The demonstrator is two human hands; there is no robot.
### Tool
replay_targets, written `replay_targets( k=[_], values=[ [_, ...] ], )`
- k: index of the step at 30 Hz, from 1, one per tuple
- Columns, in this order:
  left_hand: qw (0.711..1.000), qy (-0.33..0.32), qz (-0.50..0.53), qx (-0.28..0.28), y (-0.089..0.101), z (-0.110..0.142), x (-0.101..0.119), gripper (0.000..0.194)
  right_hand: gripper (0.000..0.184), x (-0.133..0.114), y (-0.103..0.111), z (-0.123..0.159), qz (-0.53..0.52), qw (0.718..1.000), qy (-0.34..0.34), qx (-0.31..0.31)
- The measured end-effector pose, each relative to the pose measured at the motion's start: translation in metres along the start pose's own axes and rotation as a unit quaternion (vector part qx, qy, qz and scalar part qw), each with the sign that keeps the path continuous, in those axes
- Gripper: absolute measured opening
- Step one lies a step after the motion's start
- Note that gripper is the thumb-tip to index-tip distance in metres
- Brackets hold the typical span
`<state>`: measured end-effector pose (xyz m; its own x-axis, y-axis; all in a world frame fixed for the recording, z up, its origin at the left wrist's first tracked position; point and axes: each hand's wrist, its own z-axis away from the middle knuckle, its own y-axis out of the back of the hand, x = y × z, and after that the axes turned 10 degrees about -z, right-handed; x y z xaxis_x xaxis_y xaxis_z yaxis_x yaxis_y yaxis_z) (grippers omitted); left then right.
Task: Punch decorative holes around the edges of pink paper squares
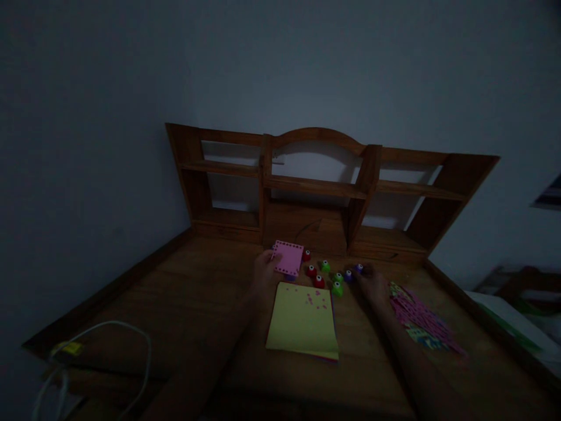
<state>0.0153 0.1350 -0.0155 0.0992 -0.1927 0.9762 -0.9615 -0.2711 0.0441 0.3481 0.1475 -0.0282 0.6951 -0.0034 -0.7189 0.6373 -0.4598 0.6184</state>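
Note:
My left hand (pixel 264 267) is closed on the left edge of a square pink card (pixel 289 258), held up near the back of the desk. Small dark holes or marks line the card's top, left and bottom edges. My right hand (pixel 373 285) has its fingertips closed at a small purple craft punch (pixel 359 268) with a white top; dim light blurs the grip. Another purple punch (pixel 349 276) stands just left of it. Green punches (pixel 337 288) and red punches (pixel 319 281) of the same shape cluster between my hands. Something purple shows partly beneath the card.
Yellow paper sheets (pixel 302 321) lie in front, with small pink cut-outs on top. Pink strips (pixel 421 313) are heaped at right over a patterned piece. A wooden shelf unit (pixel 315 186) stands along the back. A white cable (pixel 118 323) loops at the left front edge.

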Motion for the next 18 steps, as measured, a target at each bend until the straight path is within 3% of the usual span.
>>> replay_targets(
  k=[5, 10, 12, 14, 16, 18],
  values=[
    [0.993, 0.018, 0.072, 0.095, 0.007, 0.002, 0.006, 0.031, 0.036, 0.008, -0.002, -0.001, 0.000, 1.000, -0.002, -0.004],
    [0.990, 0.032, 0.084, 0.105, 0.009, -0.005, -0.009, 0.034, 0.037, 0.003, 0.000, 0.003, -0.014, 1.000, -0.004, -0.014],
    [0.988, 0.038, 0.108, 0.104, 0.008, -0.009, -0.014, 0.035, 0.041, -0.019, 0.007, 0.006, -0.042, 0.999, 0.022, 0.016],
    [0.984, 0.043, 0.151, 0.088, 0.006, -0.011, -0.016, 0.035, 0.042, -0.057, 0.020, 0.015, -0.105, 0.989, 0.090, 0.060],
    [0.979, 0.041, 0.193, 0.060, 0.003, -0.011, -0.017, 0.036, 0.038, -0.100, 0.041, 0.038, -0.189, 0.964, 0.174, 0.072],
    [0.974, 0.036, 0.218, 0.037, 0.001, -0.009, -0.015, 0.040, 0.033, -0.133, 0.064, 0.077, -0.255, 0.935, 0.241, 0.043]
  ],
)
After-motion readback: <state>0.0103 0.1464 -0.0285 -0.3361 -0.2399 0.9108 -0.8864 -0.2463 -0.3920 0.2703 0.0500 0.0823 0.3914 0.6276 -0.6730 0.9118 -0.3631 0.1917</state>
